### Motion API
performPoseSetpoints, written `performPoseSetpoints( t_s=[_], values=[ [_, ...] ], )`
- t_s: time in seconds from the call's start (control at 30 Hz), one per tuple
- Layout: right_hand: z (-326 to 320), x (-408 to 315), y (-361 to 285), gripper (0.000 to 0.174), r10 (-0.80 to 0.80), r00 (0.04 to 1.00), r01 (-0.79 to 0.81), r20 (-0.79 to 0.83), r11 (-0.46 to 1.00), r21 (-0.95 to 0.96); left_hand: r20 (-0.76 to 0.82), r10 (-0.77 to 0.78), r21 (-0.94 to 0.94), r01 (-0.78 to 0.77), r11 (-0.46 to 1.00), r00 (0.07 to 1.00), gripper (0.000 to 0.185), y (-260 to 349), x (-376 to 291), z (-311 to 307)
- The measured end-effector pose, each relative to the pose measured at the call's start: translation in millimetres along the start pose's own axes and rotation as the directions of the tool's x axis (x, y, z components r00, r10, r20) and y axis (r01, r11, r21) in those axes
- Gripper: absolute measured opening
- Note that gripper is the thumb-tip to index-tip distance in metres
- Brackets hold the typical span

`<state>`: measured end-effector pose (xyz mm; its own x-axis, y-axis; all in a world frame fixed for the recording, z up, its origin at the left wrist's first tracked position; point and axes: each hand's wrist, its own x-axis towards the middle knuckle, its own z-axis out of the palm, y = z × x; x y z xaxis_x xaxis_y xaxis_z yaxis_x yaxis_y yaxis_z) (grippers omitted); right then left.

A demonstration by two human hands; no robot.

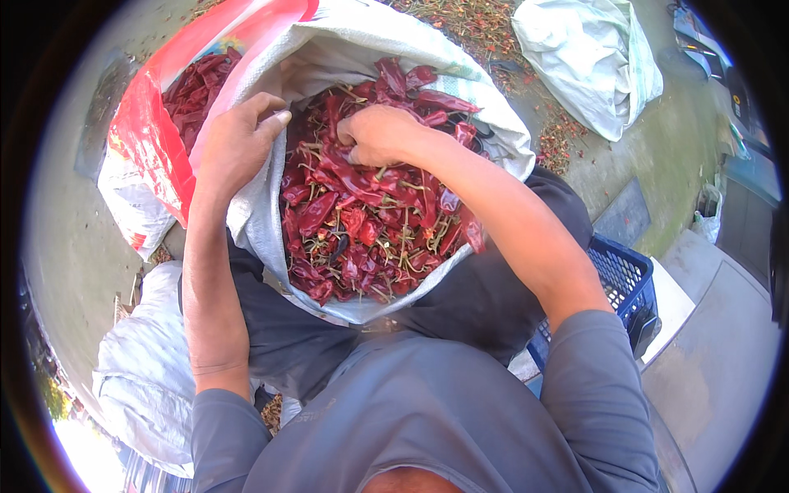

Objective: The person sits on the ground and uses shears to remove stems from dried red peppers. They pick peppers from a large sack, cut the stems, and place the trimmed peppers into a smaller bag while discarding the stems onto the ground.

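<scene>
A white woven sack point(394, 31) with its mouth wide open sits between my knees, full of dried red chili peppers point(370, 234) with stems. My right hand point(379, 135) is down among the peppers near the sack's middle, fingers curled; whether a pepper is in it is hidden. Over the sack's left rim is my left hand point(246, 138), its thumb and forefinger near each other at the rim; whether they grip anything does not show. Beside that hand stands a red and white plastic bag point(148, 148) holding dark red peppers point(197, 92).
Stems and pepper scraps point(474, 24) lie on the concrete beyond the sack. Another white woven sack point(585, 61) rests at the upper right. A blue plastic crate point(622, 271) stands by my right elbow, and a filled pale sack point(148, 370) is at lower left.
</scene>
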<state>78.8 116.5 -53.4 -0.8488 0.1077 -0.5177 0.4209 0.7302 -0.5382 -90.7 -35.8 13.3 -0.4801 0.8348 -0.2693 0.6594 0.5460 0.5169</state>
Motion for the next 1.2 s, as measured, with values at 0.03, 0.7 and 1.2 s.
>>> performPoseSetpoints(
  t_s=[0.03,0.7,1.2],
  values=[
    [-2,-2,-1,0.026,-0.004,1.0,0.004,-0.004,0.999,0.032,0.005,-0.005,-0.01,0.005,1.0,1.0,0.032,0,0,0],
    [-17,-32,-13,0.041,-0.035,0.858,0.276,-0.513,0.873,0.402,0.078,-0.033,-0.472,0.066,0.879,0.996,0.033,26,3,21],
    [-63,-17,-11,0.046,-0.291,0.583,0.479,-0.758,0.877,0.031,-0.118,0.14,-0.426,-0.178,0.887,0.983,0.017,52,2,15]
  ],
)
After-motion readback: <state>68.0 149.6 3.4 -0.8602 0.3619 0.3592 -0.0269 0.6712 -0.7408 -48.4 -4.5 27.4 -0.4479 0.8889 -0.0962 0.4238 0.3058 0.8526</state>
